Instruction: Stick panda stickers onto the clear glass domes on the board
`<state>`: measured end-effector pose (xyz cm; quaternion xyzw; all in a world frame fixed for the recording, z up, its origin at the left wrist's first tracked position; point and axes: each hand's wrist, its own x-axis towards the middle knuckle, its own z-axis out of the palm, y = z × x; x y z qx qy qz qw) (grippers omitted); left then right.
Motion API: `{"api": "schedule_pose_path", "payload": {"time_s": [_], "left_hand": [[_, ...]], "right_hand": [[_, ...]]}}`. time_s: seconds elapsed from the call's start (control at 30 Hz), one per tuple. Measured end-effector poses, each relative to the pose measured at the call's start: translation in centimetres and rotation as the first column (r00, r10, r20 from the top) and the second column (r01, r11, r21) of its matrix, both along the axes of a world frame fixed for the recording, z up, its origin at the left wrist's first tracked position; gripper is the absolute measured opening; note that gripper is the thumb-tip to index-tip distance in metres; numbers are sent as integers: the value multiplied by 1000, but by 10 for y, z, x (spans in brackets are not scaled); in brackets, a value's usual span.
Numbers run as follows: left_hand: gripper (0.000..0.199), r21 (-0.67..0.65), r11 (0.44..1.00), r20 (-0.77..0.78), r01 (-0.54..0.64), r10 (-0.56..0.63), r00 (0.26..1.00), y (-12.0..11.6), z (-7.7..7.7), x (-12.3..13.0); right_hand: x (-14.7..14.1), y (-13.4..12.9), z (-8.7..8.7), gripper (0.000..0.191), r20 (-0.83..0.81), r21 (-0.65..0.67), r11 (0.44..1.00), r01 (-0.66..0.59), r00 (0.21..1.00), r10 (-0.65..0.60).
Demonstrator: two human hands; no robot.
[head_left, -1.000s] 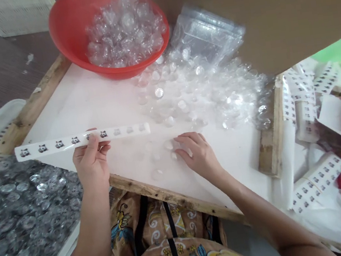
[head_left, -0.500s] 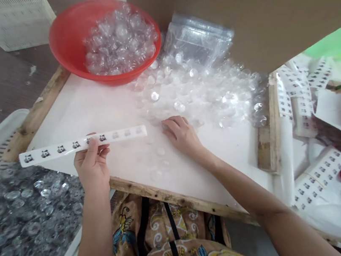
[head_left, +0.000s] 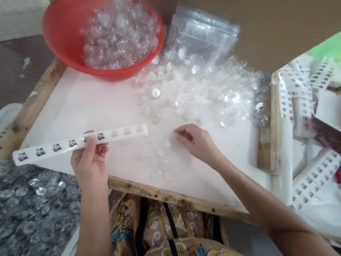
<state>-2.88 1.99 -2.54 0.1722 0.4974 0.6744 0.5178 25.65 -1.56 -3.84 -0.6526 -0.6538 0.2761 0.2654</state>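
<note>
My left hand [head_left: 89,163] is closed around a white strip of panda stickers [head_left: 56,148], thumb on top and fingers behind. Dark pandas run along most of the strip, while its right end shows only faint ones. Over the white board [head_left: 58,106], my right hand [head_left: 199,144] has its thumb and fingertips drawn together. Whether anything small and clear is between them, I cannot make out. Just left of those fingertips lie several clear round pieces [head_left: 165,164], partly blurred. A broad scatter of similar clear pieces [head_left: 232,95] covers the far right of the board.
A red bowl [head_left: 65,45] of clear rounds stands at the back, beside clear plastic bags [head_left: 201,33]. Finished-looking clear pieces [head_left: 28,226] fill a white basket [head_left: 11,113] at left. Wooden strips [head_left: 37,92] edge the board. Rolled panda sticker sheets [head_left: 315,179] lie at right.
My right hand has moved right and slightly toward me, and its fingertips have come together. More clear pieces show left of it. My left hand keeps hold of the sticker strip.
</note>
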Motion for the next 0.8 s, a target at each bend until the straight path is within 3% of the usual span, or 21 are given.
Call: {"api": "schedule_pose_path", "payload": {"time_s": [0.1,0.2,0.3,0.6,0.7,0.8], "left_hand": [[27,9,1000,13,-4,4,1000,0,-1,0],[27,5,1000,-2,4,-4,1000,0,0,0],[30,4,1000,-15,3,-3,1000,0,1,1],[26,-10,1000,-41,11,-12,999,0,0,0],[25,-16,1000,-44,24,-24,999,0,0,0],[25,-16,1000,-42,19,-20,999,0,0,0]], "right_hand": [[-1,-12,2,18,92,93,994,-55,995,46],[-9,-17,3,28,133,190,960,-204,974,181],[-17,-18,0,28,160,210,930,-300,949,270],[-3,-37,-2,22,158,196,952,-235,966,206],[-6,-32,-1,30,179,230,946,-227,966,188],[-16,-19,-3,32,186,246,925,-291,950,249]]}}
